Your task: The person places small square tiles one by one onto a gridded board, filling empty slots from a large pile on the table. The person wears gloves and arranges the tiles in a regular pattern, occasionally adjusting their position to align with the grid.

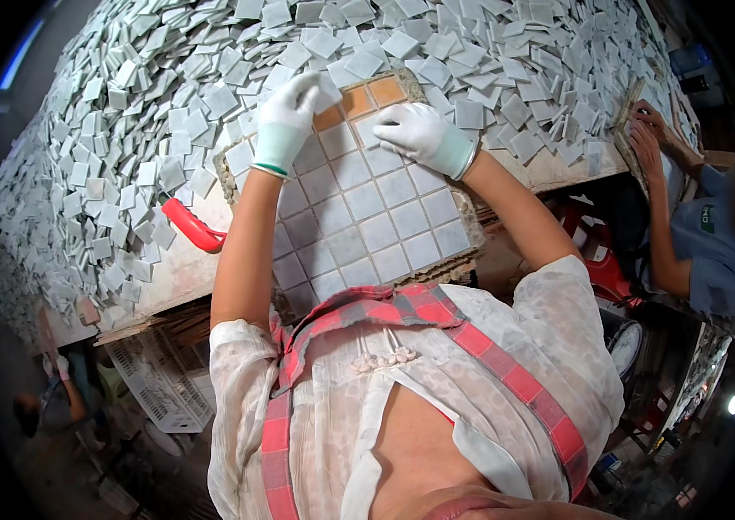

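Your left hand (288,121), in a white glove with a mint cuff, is over the far left part of the tile grid (363,200), its fingers closed on a pale tile (327,92) near the far edge. Your right hand (424,139), gloved the same way, is over the far right part of the grid with its fingers curled; you cannot tell from here whether they grip anything. The grid lies right in front of you, turned at a slant, its pale square tiles in rows inside a rough frame (469,227). Along its far row, between your two hands, orange squares (356,101) show. Beyond the frame and well out to the left, loose pale tiles (125,113) are heaped across the table (549,169). To the left of your left forearm, a curved red handle (192,227) lies on the table, near its edge. On the near left, below the table, there is a white crate (159,381). At the far right, a co-worker (714,243) in a blue-grey shirt has both hands at the edge of another frame (630,121).
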The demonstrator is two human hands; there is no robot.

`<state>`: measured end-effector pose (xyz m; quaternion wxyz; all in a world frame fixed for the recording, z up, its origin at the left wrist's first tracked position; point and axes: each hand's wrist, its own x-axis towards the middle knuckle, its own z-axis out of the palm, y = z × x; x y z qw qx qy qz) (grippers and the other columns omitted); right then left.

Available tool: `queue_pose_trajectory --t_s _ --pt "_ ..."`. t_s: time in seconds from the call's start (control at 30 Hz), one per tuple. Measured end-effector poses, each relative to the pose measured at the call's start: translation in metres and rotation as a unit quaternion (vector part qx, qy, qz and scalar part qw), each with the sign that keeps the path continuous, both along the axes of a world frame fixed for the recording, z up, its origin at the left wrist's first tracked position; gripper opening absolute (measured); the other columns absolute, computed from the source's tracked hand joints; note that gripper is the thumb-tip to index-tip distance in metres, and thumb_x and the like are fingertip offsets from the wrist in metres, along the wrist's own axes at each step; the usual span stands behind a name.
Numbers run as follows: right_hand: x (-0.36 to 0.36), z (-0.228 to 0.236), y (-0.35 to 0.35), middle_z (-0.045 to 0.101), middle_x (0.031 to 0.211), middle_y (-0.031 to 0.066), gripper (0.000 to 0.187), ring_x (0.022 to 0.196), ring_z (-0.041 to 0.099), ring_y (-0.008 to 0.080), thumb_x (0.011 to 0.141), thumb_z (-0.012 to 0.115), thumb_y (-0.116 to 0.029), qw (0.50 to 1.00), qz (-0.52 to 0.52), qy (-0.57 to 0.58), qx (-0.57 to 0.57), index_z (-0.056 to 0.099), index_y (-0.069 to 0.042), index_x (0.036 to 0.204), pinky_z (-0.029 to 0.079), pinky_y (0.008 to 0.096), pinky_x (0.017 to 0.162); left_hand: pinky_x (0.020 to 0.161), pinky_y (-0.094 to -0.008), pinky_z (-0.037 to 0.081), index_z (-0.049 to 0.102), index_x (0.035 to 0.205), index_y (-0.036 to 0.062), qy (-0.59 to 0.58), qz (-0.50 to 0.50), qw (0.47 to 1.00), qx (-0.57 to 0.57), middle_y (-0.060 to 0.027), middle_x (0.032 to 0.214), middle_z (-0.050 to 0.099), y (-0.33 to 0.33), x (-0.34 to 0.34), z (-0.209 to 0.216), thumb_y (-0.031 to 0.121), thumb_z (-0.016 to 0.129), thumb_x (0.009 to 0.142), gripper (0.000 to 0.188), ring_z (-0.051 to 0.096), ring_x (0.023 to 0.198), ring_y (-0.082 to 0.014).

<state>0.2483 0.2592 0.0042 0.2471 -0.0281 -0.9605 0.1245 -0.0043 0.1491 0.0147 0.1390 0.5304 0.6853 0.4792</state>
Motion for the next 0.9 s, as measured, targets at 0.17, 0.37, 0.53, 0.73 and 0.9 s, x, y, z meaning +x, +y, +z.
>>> queue_pose_trajectory --t_s 0.17,0.37,0.53,0.73,0.9 --pt "-0.010 0.002 0.004 0.070 0.115 0.0116 0.018 0.106 0.067 0.0339 0.093 0.074 -0.019 0.987 0.010 0.004 -0.160 0.074 -0.009 0.108 0.055 0.0435 0.092 0.097 -0.0452 0.050 0.070 0.129 0.0071 0.268 -0.009 0.963 0.005 -0.0179 0.124 0.070 -0.017 0.005 -0.011 0.017 0.068 0.095 0.036 0.064 0.111 -0.0380" --pt "-0.054 0.021 0.039 0.071 0.115 0.0102 0.031 0.110 0.067 0.0337 0.096 0.069 -0.038 0.973 -0.219 -0.055 -0.054 0.076 -0.012 0.112 0.056 0.0450 0.093 0.121 -0.0546 0.033 0.051 0.153 0.0060 0.340 -0.030 0.936 -0.087 -0.0205 0.154 0.053 -0.027 0.012 -0.023 0.032 0.061 0.103 0.058 0.046 0.145 -0.0434" --pt "-0.102 0.027 0.059 0.064 0.130 0.0198 0.050 0.120 0.065 0.0333 0.086 0.080 -0.047 0.911 -0.358 -0.197 -0.048 0.070 -0.011 0.119 0.054 0.0463 0.101 0.121 -0.0618 0.029 0.053 0.154 0.0312 0.412 -0.029 0.904 -0.107 -0.0178 0.156 0.053 -0.029 0.022 -0.013 0.030 0.062 0.101 0.053 0.046 0.146 -0.0425" --pt "-0.085 0.025 0.085 0.075 0.108 0.0149 0.031 0.100 0.071 0.0272 0.093 0.076 -0.029 0.918 -0.228 -0.036 -0.323 0.073 -0.007 0.114 0.055 0.0391 0.089 0.124 -0.0605 0.023 0.058 0.150 0.0240 0.291 -0.084 0.949 -0.092 -0.0154 0.158 0.052 -0.029 0.000 -0.029 0.024 0.062 0.101 0.049 0.043 0.148 -0.0442" --pt "-0.028 0.037 0.097 0.075 0.100 0.0046 0.026 0.095 0.068 0.0128 0.099 0.070 -0.027 0.881 -0.148 -0.071 -0.443 0.075 -0.007 0.115 0.055 0.0314 0.087 0.124 -0.0654 0.018 0.052 0.154 0.0125 0.283 -0.018 0.954 -0.096 -0.0218 0.164 0.041 -0.033 0.062 -0.001 0.044 0.070 0.094 0.070 0.031 0.153 -0.0516"
